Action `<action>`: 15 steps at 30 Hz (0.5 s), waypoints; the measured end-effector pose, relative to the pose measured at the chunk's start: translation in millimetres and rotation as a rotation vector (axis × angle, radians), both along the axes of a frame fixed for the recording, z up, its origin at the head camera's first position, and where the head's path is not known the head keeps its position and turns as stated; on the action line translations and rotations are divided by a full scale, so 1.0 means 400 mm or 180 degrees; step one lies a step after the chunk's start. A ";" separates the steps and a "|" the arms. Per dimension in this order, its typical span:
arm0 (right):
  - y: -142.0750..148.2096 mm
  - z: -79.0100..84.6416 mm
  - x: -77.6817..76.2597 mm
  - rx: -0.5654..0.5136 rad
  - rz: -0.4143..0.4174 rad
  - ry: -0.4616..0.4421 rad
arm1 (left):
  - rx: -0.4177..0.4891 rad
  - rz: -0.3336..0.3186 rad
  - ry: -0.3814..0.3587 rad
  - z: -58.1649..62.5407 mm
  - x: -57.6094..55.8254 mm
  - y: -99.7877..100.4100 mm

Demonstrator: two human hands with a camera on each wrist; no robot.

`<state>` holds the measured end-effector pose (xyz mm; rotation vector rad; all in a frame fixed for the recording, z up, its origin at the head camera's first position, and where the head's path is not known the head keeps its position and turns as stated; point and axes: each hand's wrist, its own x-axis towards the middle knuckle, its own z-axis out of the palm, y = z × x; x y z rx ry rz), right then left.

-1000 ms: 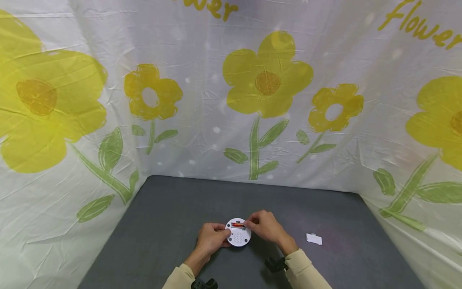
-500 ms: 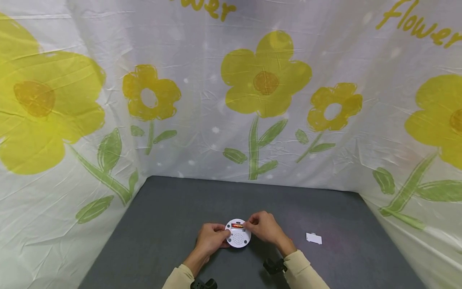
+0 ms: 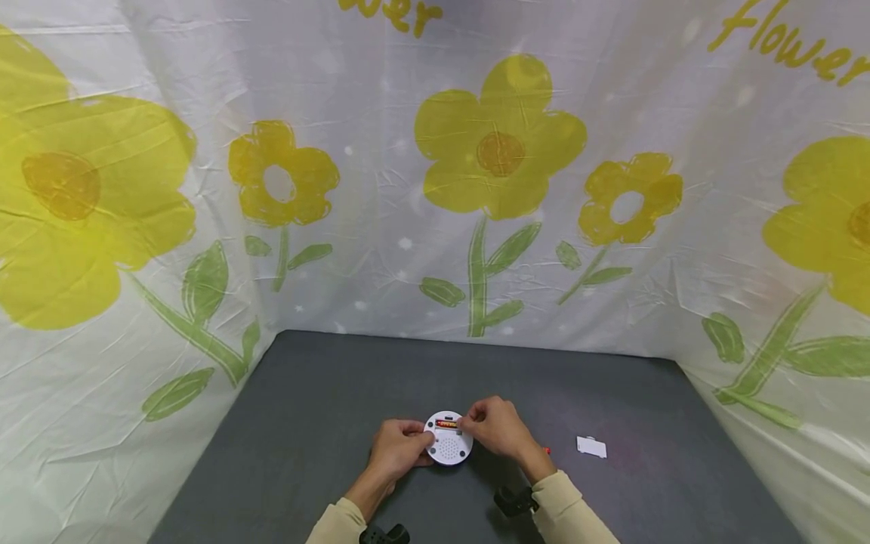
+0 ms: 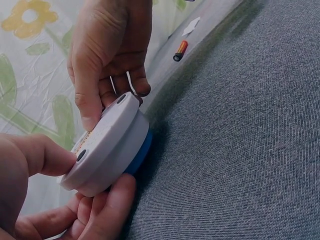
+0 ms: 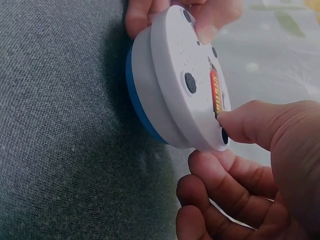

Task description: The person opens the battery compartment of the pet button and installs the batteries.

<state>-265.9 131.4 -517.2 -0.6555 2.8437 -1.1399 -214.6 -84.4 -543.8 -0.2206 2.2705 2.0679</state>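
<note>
A round white device (image 3: 449, 449) with a blue underside is held tilted over the table, its face with speaker holes and dark rubber feet turned up. My left hand (image 3: 399, 446) grips its left edge, thumb on the face and fingers beneath. In the device's open compartment lies a red battery (image 5: 215, 92) with yellow lettering. My right hand (image 3: 501, 429) pinches the opposite edge; its thumb (image 5: 245, 122) presses at the battery's end while the other fingers curl at the rim. A second battery (image 4: 180, 50), red with a dark end, lies on the table beyond the right hand.
A small white battery cover (image 3: 591, 447) lies on the dark grey table (image 3: 381, 378) right of the right hand. White cloth walls (image 3: 381, 287) with yellow flowers stand along the table's back and sides. Dark wrist cameras (image 3: 514, 500) sit under both wrists.
The battery in the compartment has rolled, so its yellow lettering shows. A bit of the loose battery now appears beside the right wrist. Both hands keep nearly the same place.
</note>
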 end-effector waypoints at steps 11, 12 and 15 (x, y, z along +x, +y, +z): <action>-0.007 0.009 0.008 0.0070 -0.0109 -0.0057 | -0.0033 0.0035 -0.0048 0.000 0.001 0.001; -0.007 0.011 0.009 0.0082 -0.0104 -0.0026 | -0.0035 0.0037 -0.0046 -0.001 0.000 0.001; -0.005 0.016 0.011 0.0106 -0.0073 0.0060 | -0.0030 0.0029 -0.0019 -0.004 -0.003 0.002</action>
